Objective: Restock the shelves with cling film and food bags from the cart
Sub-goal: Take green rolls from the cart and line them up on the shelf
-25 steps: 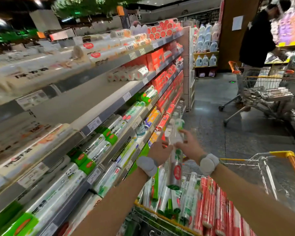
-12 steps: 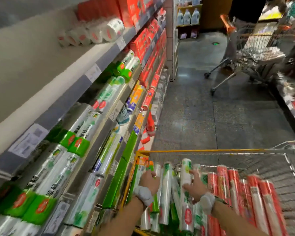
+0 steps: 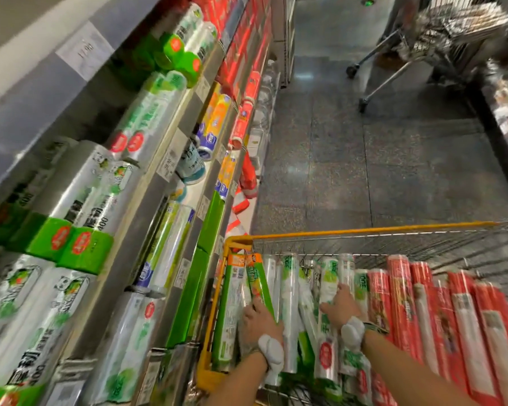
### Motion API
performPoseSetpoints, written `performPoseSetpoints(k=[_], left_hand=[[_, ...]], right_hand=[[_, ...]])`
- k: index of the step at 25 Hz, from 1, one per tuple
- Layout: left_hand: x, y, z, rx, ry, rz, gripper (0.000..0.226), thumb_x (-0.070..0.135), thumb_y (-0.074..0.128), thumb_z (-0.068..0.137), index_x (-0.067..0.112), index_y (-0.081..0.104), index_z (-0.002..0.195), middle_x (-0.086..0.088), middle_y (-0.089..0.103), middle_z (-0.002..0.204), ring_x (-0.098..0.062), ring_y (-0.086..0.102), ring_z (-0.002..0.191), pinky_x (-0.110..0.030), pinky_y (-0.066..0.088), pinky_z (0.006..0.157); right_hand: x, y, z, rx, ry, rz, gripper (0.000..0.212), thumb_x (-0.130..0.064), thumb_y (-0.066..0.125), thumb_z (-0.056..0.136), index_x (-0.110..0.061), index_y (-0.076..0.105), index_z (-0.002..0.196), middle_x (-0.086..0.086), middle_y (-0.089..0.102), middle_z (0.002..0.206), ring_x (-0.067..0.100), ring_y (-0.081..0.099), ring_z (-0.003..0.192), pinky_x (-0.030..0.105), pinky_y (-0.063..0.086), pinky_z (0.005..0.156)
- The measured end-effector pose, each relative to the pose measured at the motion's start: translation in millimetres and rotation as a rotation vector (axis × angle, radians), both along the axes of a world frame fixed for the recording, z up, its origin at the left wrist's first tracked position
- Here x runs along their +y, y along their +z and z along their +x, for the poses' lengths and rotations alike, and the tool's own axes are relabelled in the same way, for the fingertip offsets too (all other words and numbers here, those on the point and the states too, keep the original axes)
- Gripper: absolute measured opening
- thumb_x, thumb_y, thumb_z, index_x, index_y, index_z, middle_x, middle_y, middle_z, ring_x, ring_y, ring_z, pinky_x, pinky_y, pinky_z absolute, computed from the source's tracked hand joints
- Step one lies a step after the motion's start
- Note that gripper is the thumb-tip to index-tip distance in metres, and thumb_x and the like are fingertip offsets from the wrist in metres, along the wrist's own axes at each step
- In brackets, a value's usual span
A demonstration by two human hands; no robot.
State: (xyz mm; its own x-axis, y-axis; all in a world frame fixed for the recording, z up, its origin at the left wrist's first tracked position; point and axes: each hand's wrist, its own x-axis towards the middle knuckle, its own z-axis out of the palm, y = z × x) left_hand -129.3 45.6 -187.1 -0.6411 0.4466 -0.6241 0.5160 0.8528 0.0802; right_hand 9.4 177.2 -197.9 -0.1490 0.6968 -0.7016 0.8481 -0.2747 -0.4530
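In the cart (image 3: 364, 229), left hand (image 3: 260, 320) and right hand (image 3: 339, 303) lie on clear rolls (image 3: 289, 288) (grip unclear), red rolls (image 3: 402, 303) beside.

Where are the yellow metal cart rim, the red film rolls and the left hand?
Yellow metal cart rim (image 3: 364, 229): head view, far bar.
Red film rolls (image 3: 403, 303): head view, one roll's middle.
Left hand (image 3: 260, 319): head view, its back.

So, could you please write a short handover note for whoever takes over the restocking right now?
Left hand: rests on the green box in the cart; grip unclear.
Right hand: grips a clear roll in the cart.
Stock: red rolls fill the cart's right side; the shelves are to its left.
Done: shelves part stocked.
Left: no roll lifted out yet; shelve the cart's load.
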Motion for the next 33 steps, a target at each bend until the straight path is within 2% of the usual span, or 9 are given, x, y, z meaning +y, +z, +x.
performPoseSetpoints(k=[5,10,13,15,18,20,22,25,33], left_hand=[[7.9,-6.5,13.6,-0.026,0.065,-0.052,0.076,0.058,0.058,0.086,0.005,0.035,0.136,-0.011,0.044,0.135,-0.021,0.059,0.113,-0.031,0.054,0.085],[8.9,10.7,18.3,-0.209,0.168,0.051,0.092,0.053,0.058,0.085,0.002,0.015,0.148,-0.007,0.057,0.127,-0.024,0.062,0.106,-0.032,0.053,0.087],[-2.8,35.3,12.6,-0.321,0.215,0.166,0.099,0.05,0.058,0.087,0.004,0.001,0.152,0.002,0.053,0.11,-0.022,0.059,0.097,-0.03,0.05,0.083],[-12.2,57.0,1.4,-0.38,0.201,0.212,0.093,0.05,0.064,0.083,0.011,0.013,0.15,0.004,0.058,0.102,-0.021,0.063,0.091,-0.031,0.054,0.077],[-23.5,98.6,-14.7,-0.425,0.094,0.197,0.069,0.052,0.07,0.074,0.022,0.035,0.125,0.003,0.064,0.098,-0.015,0.063,0.076,-0.031,0.054,0.067],[-24.7,137.2,-22.6,-0.397,-0.028,0.19,0.062,0.049,0.073,0.072,0.027,0.037,0.117,0.001,0.065,0.095,-0.016,0.059,0.071,-0.037,0.056,0.072],[-26.4,177.0,-24.1,-0.33,-0.142,0.218,0.069,0.045,0.075,0.074,0.026,0.036,0.127,-0.004,0.065,0.11,-0.02,0.057,0.079,-0.04,0.055,0.074],[-42.0,237.1,-19.2,-0.212,-0.184,0.299,0.076,0.038,0.078,0.077,0.028,0.034,0.139,-0.005,0.057,0.119,-0.024,0.058,0.09,-0.038,0.053,0.079],[-144.0,406.2,44.3,0.191,0.106,0.61,0.059,0.064,0.078,0.068,0.032,0.058,0.113,0.008,0.062,0.111,-0.013,0.06,0.096,-0.036,0.052,0.086]], right_hand=[[-2.3,-7.5,4.1,-0.097,0.085,-0.023,0.07,-0.039,0.074,0.08,-0.01,0.036,0.132,0.013,0.055,0.125,0.03,0.059,0.105,0.041,0.054,0.09],[2.3,17.2,2.7,-0.185,0.199,0.081,0.057,-0.035,0.058,0.09,-0.011,0.034,0.136,0.019,0.039,0.138,0.036,0.036,0.128,0.045,0.04,0.104],[7.5,45.8,-1.9,-0.089,0.31,0.219,0.05,-0.032,0.051,0.095,-0.012,0.035,0.139,0.017,0.04,0.137,0.032,0.036,0.128,0.042,0.037,0.106],[10.0,71.3,-8.0,-0.007,0.428,0.318,0.051,-0.032,0.054,0.094,-0.016,0.036,0.139,0.013,0.038,0.141,0.03,0.034,0.132,0.042,0.035,0.109],[12.5,113.3,-18.6,0.087,0.756,0.453,0.054,-0.034,0.057,0.09,-0.025,0.042,0.14,0.004,0.034,0.148,0.024,0.026,0.138,0.042,0.03,0.115],[12.6,142.8,-29.1,0.135,1.034,0.525,0.05,-0.041,0.055,0.085,-0.031,0.051,0.133,-0.003,0.042,0.145,0.021,0.033,0.137,0.042,0.033,0.113],[9.6,176.4,-38.1,0.139,1.259,0.57,0.043,-0.04,0.057,0.079,-0.035,0.057,0.122,-0.006,0.058,0.127,0.02,0.049,0.123,0.033,0.042,0.097],[-1.5,234.2,-40.7,0.172,1.395,0.638,0.042,-0.033,0.059,0.074,-0.032,0.053,0.116,-0.003,0.063,0.107,0.024,0.06,0.102,0.029,0.045,0.077],[-51.1,406.0,-18.2,0.51,1.518,0.795,0.066,-0.048,0.082,0.063,-0.031,0.056,0.121,-0.003,0.059,0.111,0.018,0.048,0.106,0.031,0.045,0.083]])
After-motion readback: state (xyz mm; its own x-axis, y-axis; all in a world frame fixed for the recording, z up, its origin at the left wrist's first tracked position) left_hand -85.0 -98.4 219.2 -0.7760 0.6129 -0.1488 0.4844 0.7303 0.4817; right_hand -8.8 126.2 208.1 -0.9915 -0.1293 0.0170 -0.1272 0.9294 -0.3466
